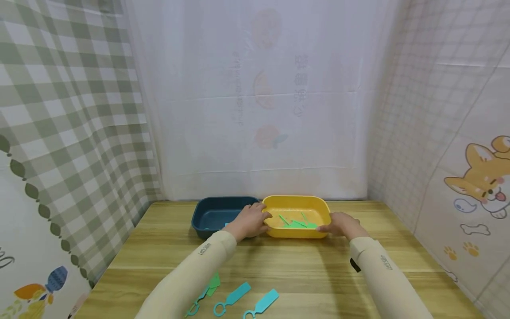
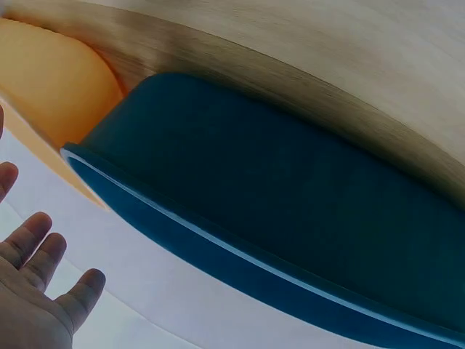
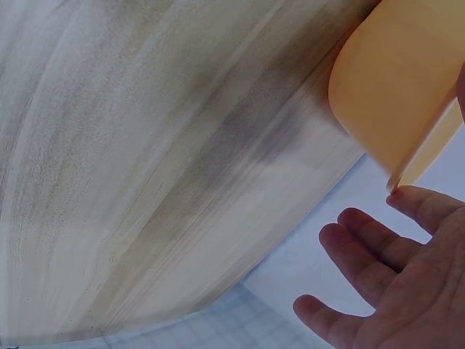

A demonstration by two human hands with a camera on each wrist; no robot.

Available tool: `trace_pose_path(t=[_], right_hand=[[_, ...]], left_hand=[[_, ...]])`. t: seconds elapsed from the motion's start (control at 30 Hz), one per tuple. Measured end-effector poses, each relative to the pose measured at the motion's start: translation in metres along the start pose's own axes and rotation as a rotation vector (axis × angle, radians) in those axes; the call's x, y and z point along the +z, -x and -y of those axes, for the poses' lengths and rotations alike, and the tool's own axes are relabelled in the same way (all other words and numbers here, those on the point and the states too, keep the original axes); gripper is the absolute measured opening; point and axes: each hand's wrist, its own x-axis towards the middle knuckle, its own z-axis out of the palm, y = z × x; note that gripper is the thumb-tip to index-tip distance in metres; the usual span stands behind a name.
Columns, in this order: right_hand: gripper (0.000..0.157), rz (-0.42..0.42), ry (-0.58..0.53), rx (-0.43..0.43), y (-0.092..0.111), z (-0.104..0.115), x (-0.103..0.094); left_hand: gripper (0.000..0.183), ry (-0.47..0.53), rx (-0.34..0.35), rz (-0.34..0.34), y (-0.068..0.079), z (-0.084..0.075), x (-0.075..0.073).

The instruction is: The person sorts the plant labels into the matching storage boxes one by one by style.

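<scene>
A yellow plastic basin stands at the back of the wooden table, with bright green strips and pieces inside. My left hand reaches over the end of a dark blue basin to the yellow basin's left rim, its fingers spread in the left wrist view. At the other end is my right hand, thumb by the front right corner. In the right wrist view its index fingertip touches the yellow basin's rim; the other fingers extend loosely, and the thumb is mostly out of frame.
Several flat blue ring-ended pieces lie near the table's front, beside green pieces partly behind the left sleeve. Small light-blue bits show in the dark blue basin. A white curtain hangs behind the table, with patterned cloths at both sides.
</scene>
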Motion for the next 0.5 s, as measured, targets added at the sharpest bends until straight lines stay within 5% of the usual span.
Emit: trace_pose_path(t=[0.5], right_hand=[[0.056,0.002,-0.004,-0.016,0.001,0.001,-0.002]], left_hand=[[0.051,0.031,0.023,0.023,0.024,0.020,-0.002]])
